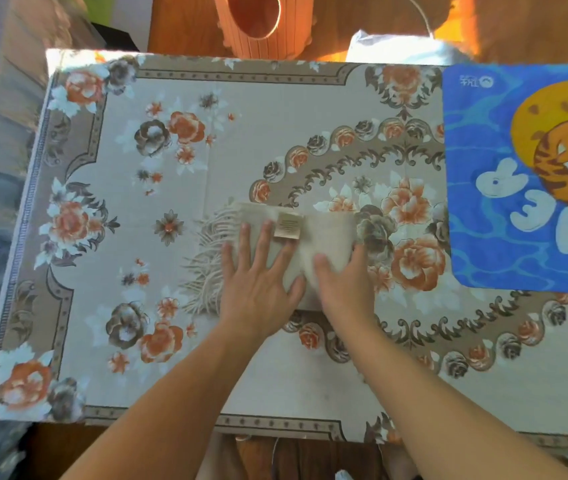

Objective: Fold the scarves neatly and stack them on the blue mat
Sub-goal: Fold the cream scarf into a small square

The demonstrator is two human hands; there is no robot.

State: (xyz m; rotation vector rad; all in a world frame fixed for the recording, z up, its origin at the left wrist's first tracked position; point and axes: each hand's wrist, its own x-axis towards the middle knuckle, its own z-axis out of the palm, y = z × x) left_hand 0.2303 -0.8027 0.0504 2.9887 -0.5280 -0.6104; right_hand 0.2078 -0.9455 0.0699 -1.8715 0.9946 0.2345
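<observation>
1. We have the cream scarf (324, 233) folded small on the flowered surface (275, 109), left of the blue mat (476, 237) and apart from it
2. Our left hand (258, 289) and right hand (341, 285) press flat on it, fingers straight, no grip closed
3. Lifting it carelessly could spill the folds; the loose fringe (206, 268) may drag

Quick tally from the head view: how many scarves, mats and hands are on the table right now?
Cream scarves: 1, folded, fringe to the left, on the floral cloth
Blue mats: 1, no scarf visible on it
Hands: 2, left hand and right hand, both resting on the scarf
Total: 4
</observation>
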